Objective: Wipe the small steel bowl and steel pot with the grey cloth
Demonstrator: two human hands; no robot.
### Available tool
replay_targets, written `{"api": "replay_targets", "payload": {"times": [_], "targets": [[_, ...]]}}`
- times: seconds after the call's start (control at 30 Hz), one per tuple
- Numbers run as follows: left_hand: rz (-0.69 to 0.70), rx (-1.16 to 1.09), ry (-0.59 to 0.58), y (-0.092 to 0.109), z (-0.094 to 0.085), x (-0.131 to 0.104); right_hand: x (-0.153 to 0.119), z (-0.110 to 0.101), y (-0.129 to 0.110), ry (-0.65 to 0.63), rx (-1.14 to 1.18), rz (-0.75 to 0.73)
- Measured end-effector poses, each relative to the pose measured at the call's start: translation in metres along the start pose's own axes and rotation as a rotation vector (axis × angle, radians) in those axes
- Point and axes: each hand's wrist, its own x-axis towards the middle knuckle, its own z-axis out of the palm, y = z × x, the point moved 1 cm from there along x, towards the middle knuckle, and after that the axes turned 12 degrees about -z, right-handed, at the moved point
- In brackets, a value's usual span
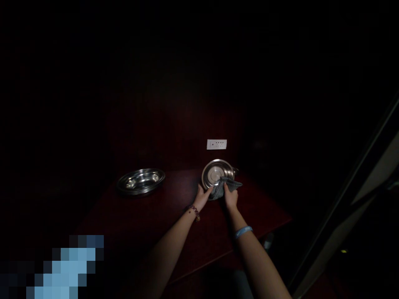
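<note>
Our left hand (pixel 204 196) grips the tilted steel bowl (pixel 215 174) at its rim; our right hand (pixel 230 195) presses a soft grey cloth (pixel 225 185) inside. The bowl seems light, stiff and slippery.

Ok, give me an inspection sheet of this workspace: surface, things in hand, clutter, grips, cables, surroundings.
Surface: dark reddish wooden table, dimly lit.
Things in hand: round shiny steel bowl, tilted up on edge toward the camera; grey cloth pressed against its lower rim.
Clutter: second wide steel bowl lying flat to the left, apart from the first.
Grips: left hand holds the tilted bowl's lower left edge; right hand grips the cloth.
Cables: nothing seen.
Surroundings: white rectangular wall plate behind the bowl; pale angled frame at right; the rest is too dark to tell.
</note>
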Motion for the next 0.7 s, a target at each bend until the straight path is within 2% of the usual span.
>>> {"api": "replay_targets", "payload": {"times": [0.1,0.27,0.47,0.7], "targets": [[0.018,0.027,-0.02,-0.003,0.002,0.002,0.001,0.001,0.002,-0.009,0.002,0.005],[-0.092,-0.022,0.042,0.003,0.0,0.004,0.0,0.001,0.0,-0.026,0.011,0.002],[0.009,-0.106,0.105,0.019,-0.005,-0.004,-0.002,0.0,-0.006,-0.043,0.013,-0.027],[-0.029,-0.113,0.01,0.02,-0.001,-0.007,0.0,-0.001,-0.002,-0.01,-0.003,-0.01]]}}
